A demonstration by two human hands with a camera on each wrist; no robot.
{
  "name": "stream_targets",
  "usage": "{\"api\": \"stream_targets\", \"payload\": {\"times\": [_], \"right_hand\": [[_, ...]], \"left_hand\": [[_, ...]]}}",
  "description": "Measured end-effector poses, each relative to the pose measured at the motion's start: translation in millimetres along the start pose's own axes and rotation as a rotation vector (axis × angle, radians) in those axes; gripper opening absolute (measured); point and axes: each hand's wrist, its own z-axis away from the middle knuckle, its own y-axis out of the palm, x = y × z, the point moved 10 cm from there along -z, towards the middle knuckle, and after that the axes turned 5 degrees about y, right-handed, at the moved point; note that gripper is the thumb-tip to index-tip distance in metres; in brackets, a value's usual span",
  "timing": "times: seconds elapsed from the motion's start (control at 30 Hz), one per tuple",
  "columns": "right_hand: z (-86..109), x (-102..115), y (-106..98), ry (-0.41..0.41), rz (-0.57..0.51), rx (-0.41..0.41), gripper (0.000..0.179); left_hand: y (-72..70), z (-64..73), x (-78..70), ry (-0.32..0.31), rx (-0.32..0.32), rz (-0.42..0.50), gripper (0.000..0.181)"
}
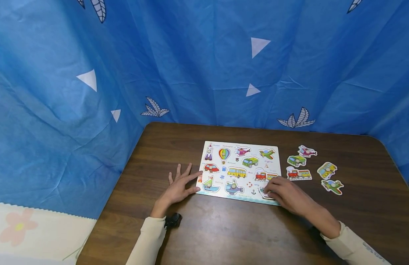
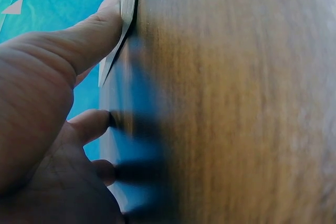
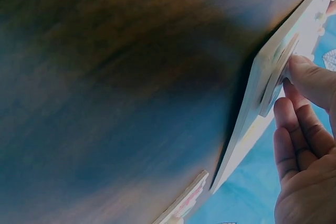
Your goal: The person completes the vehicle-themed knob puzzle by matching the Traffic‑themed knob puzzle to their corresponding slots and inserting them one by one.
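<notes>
On table (image 1: pixel 224 235), likely steadies board (image 1: pixel 221 193) at nine o'clock with splayed left hand (image 1: pixel 179 188); pinches piece (image 3: pixel 274 88) at four with right hand (image 1: pixel 290 194).

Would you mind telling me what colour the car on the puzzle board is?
The car on the puzzle board is red, clearest in the head view.

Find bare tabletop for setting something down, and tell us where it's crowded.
Bare: tabletop in front of the puzzle board, between the sleeves; also right of the five loose vehicle pieces. Crowded: the board's right side, with those pieces and the right hand.
</notes>
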Motion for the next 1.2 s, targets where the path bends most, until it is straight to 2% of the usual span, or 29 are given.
{"api": "stream_targets", "payload": {"times": [0.33, 0.6, 0.73, 0.97, 1.2], "right_hand": [[-2.4, -3.8, 10.8, 0.070, 0.008, 0.101, 0.018], [-0.5, -7.3, 11.6, 0.107, -0.003, 0.111, 0.019], [4.0, -13.9, 1.9, 0.156, -0.038, 0.084, 0.021], [16.7, -45.3, -19.8, 0.319, -0.035, 0.071, 0.022], [27.6, -72.5, -40.0, 0.346, -0.004, 0.005, 0.026]], "left_hand": [[-1.5, 0.7, -0.7, 0.007, -0.004, 0.006, 0.061], [-1.5, 0.9, 0.3, 0.012, -0.013, 0.012, 0.061], [-0.5, 0.4, 0.6, 0.010, -0.012, 0.010, 0.061], [0.5, -0.2, 1.3, 0.005, -0.008, 0.008, 0.061], [1.2, -0.3, 2.1, 0.006, -0.013, 0.004, 0.061]]}}
